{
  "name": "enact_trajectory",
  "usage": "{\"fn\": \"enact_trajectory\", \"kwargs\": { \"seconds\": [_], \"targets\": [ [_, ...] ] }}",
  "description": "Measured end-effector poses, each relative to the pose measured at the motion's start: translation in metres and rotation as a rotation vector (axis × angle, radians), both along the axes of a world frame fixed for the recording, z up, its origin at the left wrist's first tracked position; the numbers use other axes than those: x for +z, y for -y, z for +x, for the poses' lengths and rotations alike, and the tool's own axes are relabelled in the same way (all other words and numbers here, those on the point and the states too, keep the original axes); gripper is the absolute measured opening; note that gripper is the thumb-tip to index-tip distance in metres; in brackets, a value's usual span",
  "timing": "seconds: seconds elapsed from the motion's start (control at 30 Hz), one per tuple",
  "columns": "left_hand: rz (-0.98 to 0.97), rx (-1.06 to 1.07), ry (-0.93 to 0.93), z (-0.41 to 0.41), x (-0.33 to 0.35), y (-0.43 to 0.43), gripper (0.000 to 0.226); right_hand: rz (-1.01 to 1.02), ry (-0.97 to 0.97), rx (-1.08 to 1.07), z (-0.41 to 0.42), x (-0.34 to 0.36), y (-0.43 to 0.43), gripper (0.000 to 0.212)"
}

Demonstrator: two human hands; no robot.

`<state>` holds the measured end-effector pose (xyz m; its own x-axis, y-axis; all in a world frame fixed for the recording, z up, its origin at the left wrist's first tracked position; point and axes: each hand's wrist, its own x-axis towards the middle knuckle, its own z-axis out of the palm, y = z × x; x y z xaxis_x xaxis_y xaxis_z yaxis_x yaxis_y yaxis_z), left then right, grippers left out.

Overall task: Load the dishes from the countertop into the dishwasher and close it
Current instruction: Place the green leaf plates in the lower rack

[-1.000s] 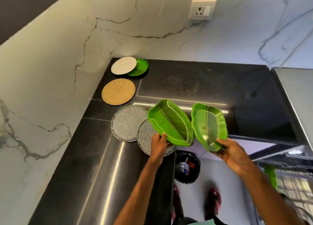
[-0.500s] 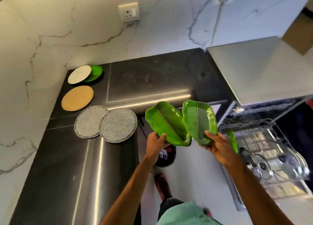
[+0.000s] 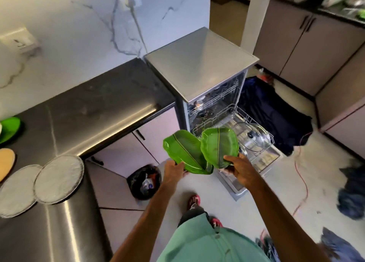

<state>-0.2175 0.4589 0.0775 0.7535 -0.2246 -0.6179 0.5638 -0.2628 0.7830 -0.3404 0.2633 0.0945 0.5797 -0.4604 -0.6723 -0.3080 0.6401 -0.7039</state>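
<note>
My left hand grips the near end of a green leaf-shaped plate. My right hand grips a second green leaf plate, tilted up and overlapping the first. Both plates hang in the air over the floor, just in front of the open dishwasher. Its lower rack is pulled out and holds glass lids. On the dark countertop at the left lie two grey round plates, a tan round one and a green one at the frame's edge.
A black bin stands on the floor below the counter's corner. The dishwasher door lies open under the rack. Dark cloth and a red cable lie on the floor to the right. Cabinets stand beyond.
I have turned right, away from the counter toward the dishwasher, carrying both leaf plates off the countertop. The round plates have slid to the view's left edge.
</note>
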Motion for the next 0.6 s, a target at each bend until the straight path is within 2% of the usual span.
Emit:
{"fn": "enact_trajectory", "kwargs": {
  "seconds": [0.17,0.3,0.6],
  "targets": [
    [0.107,-0.045,-0.026,0.008,-0.016,0.031,0.026,0.03,-0.079,-0.078,-0.005,-0.017,0.035,0.024],
    [0.244,-0.115,-0.056,0.027,-0.04,0.059,0.021,0.033,-0.19,-0.116,0.007,-0.038,0.068,0.033],
    [0.44,-0.256,-0.065,0.105,-0.122,0.161,0.012,0.002,-0.345,-0.182,0.082,-0.098,0.151,0.029]
  ]
}}
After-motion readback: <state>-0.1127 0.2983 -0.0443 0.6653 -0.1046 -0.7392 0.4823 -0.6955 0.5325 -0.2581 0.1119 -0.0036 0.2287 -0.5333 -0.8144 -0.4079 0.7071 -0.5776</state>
